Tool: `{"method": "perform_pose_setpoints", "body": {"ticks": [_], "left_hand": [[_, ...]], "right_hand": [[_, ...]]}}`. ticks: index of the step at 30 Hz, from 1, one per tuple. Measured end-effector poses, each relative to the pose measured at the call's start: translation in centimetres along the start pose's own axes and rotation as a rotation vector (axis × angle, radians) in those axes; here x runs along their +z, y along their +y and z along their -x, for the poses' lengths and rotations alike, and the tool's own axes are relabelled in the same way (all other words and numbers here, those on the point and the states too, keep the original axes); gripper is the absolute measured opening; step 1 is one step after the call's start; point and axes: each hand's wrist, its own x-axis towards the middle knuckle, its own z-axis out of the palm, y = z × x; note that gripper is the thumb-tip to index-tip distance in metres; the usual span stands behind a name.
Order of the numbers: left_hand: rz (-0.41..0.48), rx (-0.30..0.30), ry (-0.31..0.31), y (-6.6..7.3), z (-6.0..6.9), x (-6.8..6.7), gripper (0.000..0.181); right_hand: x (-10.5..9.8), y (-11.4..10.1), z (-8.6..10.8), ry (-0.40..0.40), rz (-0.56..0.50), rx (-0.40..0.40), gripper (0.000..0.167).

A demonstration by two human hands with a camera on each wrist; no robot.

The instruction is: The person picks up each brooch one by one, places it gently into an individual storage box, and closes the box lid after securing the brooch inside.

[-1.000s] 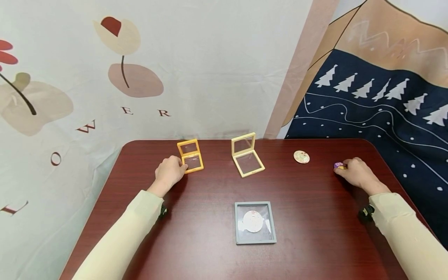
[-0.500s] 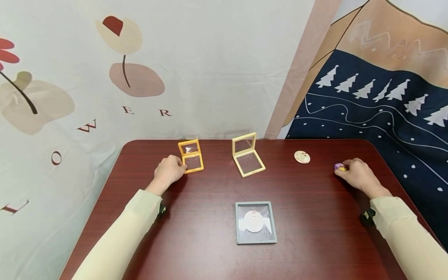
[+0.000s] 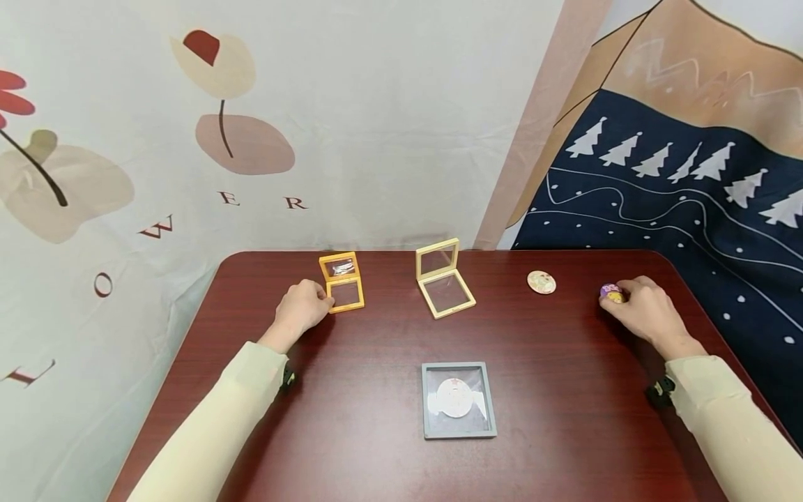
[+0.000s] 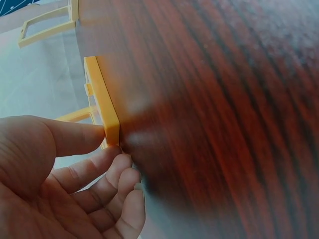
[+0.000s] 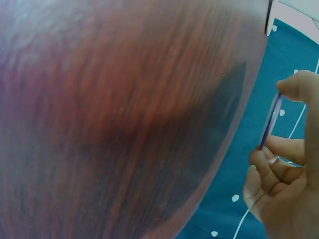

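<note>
At the table's back left, my left hand (image 3: 301, 310) pinches the near left corner of an orange hinged frame (image 3: 346, 295) whose lid stands raised. The left wrist view shows thumb and index finger of the left hand (image 4: 75, 174) on the corner of the orange frame (image 4: 103, 99). Far to the right, my right hand (image 3: 646, 310) holds a round purple and yellow disc (image 3: 611, 293) by its edge. Seen edge-on in the right wrist view, the thin disc (image 5: 270, 121) lies between thumb and fingers of the right hand (image 5: 284, 169).
A pale yellow hinged frame (image 3: 447, 293) stands with its lid up at the back middle. Right of it lies a pale round disc (image 3: 541, 282). Nearer the front, a grey square frame (image 3: 459, 434) has a round disc (image 3: 454, 397) in it. A curtain hangs behind the table (image 3: 552, 432).
The purple disc in my right hand has tilted up a little, so more of its face shows. My left hand stays at the orange frame, which has barely shifted.
</note>
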Motion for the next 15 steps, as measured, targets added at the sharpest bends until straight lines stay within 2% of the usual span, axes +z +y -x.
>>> {"method": "perform_pose_setpoints", "body": {"ticks": [7, 15], "left_hand": [[0.037, 0.029, -0.009, -0.3, 0.0, 0.1, 0.026], [0.051, 0.032, -0.005, -0.4, 0.4, 0.2, 0.026]], "right_hand": [[-0.5, -0.8, 0.4, 0.065, -0.027, 0.015, 0.049], [-0.6, -1.5, 0.9, 0.14, -0.053, 0.014, 0.047]]}}
